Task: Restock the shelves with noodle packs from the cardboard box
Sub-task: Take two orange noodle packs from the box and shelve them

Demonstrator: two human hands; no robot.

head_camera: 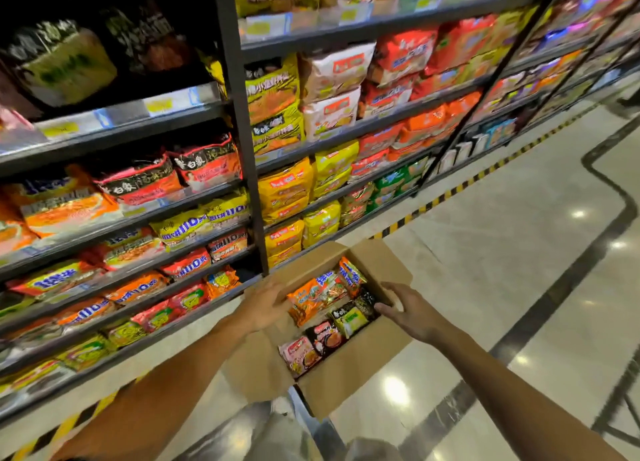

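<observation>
Head view: cardboard box (349,367) beside the shelves (239,142) remains full of noodle packs (325,308). Left hand (265,303) and right hand (410,310), fingers relaxed, hold nothing. Restocking appears unstarted.

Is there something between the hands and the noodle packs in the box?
Nothing visible. The cardboard box has its flaps open, and the noodle packs lie uncovered. The left hand and right hand are at its two sides.
</observation>
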